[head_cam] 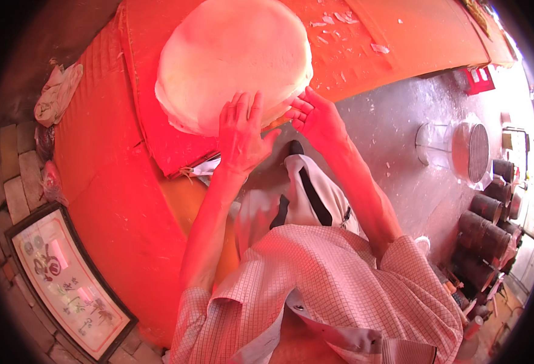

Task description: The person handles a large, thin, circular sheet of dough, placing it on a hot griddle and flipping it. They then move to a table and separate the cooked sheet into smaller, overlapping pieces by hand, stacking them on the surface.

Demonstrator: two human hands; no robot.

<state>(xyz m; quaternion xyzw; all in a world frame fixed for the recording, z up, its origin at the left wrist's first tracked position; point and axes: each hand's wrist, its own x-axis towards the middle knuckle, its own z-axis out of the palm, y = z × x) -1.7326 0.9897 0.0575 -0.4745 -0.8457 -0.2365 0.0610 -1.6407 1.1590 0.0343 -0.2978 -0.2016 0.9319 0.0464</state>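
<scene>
A stack of large, round, thin pale sheets (235, 59) lies on a red-covered table (158, 136) in front of me; what the sheets are made of cannot be told. My left hand (244, 129) rests flat on the near edge of the stack, fingers spread and pointing away from me. At the stack's near right edge is my right hand (314, 113), palm partly turned up, with slightly curled fingertips touching or very close to the rim. Neither hand is closed around anything. Thin pale scraps (335, 20) lie on the cover right of the stack.
A framed panel with brush writing (71, 282) stands at the lower left by a brick wall. White cloth or plastic (58, 93) lies at the left edge. On the floor to the right are a round stool (476, 152), a red crate (480, 79) and several dark cylindrical containers (484, 232).
</scene>
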